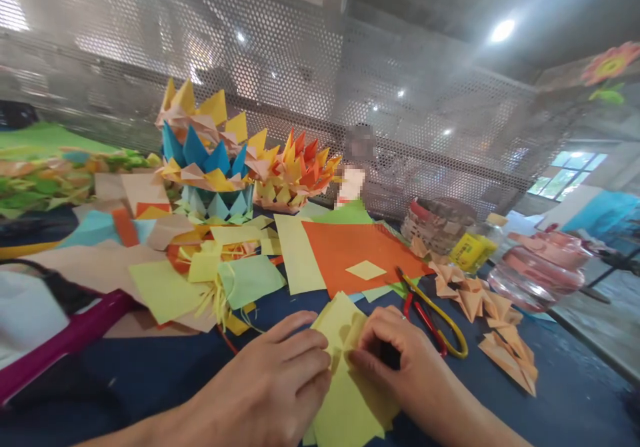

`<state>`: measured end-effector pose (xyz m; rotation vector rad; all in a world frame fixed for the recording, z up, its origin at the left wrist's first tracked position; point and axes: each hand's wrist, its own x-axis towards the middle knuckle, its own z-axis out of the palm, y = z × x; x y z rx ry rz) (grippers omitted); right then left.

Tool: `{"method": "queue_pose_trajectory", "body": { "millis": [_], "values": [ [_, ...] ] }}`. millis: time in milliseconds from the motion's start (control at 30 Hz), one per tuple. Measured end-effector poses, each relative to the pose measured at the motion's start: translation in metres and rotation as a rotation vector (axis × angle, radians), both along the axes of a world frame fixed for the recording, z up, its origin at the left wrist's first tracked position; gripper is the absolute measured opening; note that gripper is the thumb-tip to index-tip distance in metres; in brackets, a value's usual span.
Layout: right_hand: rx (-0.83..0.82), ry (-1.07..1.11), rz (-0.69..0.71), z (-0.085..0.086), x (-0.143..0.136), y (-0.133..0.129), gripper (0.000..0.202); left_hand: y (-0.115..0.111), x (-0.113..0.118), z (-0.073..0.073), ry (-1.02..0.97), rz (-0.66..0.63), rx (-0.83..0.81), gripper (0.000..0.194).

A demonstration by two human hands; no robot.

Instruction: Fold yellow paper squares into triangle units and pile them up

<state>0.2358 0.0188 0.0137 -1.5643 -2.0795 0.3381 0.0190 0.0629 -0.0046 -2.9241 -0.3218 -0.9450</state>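
Observation:
A folded light-yellow paper (pixel 340 394) lies at the front centre, between my hands, its pointed top facing away. My left hand (pixel 287 367) rests along its left edge, fingers curled, the fingertips on the paper. On the right side, my right hand (pixel 395 350) pinches a raised fold of the same paper between thumb and fingers. Other yellow sheets show beneath it. Beyond the paper lies an orange sheet (pixel 330 254) with a small pale-yellow diamond (pixel 366 270) on it. Scissors with red and yellow handles (pixel 435 314) lie right of my right hand.
Layered paper crowns (pixel 210 160) stand at the back left, near loose coloured sheets (pixel 95 260). Folded peach pieces (pixel 507 347), a glue bottle (pixel 475 244) and a pink transparent bottle (pixel 540 267) are at the right. A purple bar (pixel 70 340) crosses the left front.

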Motion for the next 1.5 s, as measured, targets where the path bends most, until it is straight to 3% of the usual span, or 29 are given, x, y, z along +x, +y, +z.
{"method": "queue_pose_trajectory", "body": {
  "millis": [167,267,433,600,967,1200,1500],
  "values": [
    [0.002,-0.031,-0.048,0.0,-0.006,-0.001,0.022,0.001,0.0,-0.003,-0.055,-0.038,-0.089,0.027],
    [-0.001,-0.028,-0.052,0.001,-0.008,-0.002,0.021,-0.002,-0.002,0.0,-0.03,-0.012,-0.128,0.032],
    [0.018,-0.016,-0.044,0.001,-0.008,-0.001,0.022,-0.006,-0.003,0.008,-0.015,0.025,-0.093,0.038],
    [0.027,-0.02,-0.026,0.001,-0.007,-0.002,0.022,-0.004,0.0,0.002,0.025,0.048,-0.084,0.04],
    [-0.033,0.046,-0.088,0.0,-0.006,-0.004,0.017,0.002,0.003,-0.002,0.111,-0.009,-0.153,0.039],
    [-0.138,0.097,-0.054,0.008,-0.001,-0.008,0.019,0.004,0.001,0.0,0.149,-0.036,-0.191,0.041],
    [-0.081,0.073,-0.106,0.003,-0.01,-0.005,0.023,0.001,0.003,0.008,0.161,-0.074,-0.16,0.038]
  ]
}}
